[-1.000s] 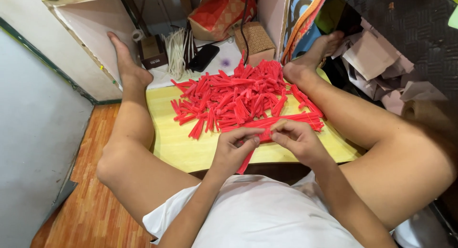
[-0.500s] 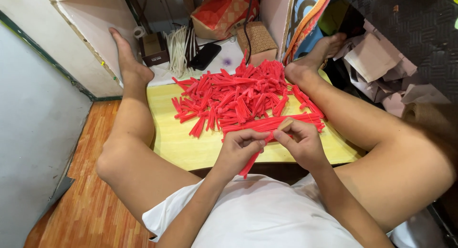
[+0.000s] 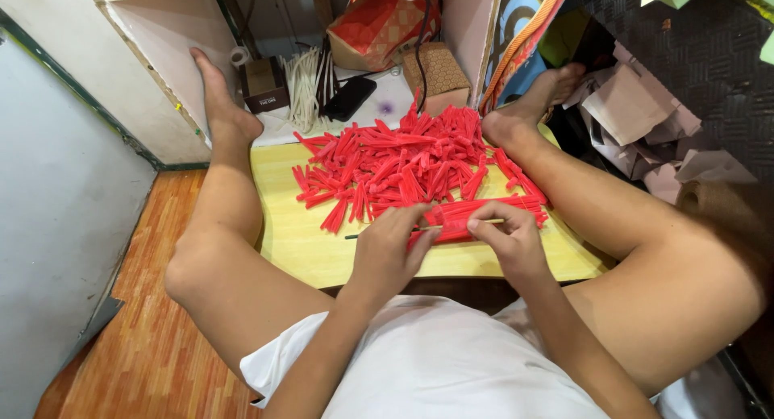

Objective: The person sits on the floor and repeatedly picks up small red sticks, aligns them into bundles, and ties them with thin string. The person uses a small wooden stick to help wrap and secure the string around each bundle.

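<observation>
I pinch a thin dark stick (image 3: 387, 231) between both hands so a flat red paper strip (image 3: 451, 226) can wrap round it: my left hand (image 3: 391, 250) closes narrow on the stick, my right hand (image 3: 504, 238) nips the strip's end. They sit low over the yellow wooden desk (image 3: 298, 242), just before the pile of rolled red paper tubes (image 3: 403, 165).

The heap of rolled paper pieces (image 3: 407, 165) is bright red against a pale yellow board (image 3: 302, 242). Beyond it lie a black phone (image 3: 348, 97), a bundle of white strips (image 3: 305, 87) and a brown patterned box (image 3: 436, 74). The floor (image 3: 149, 338) is orange wood grain, the shirt (image 3: 435, 362) white.
</observation>
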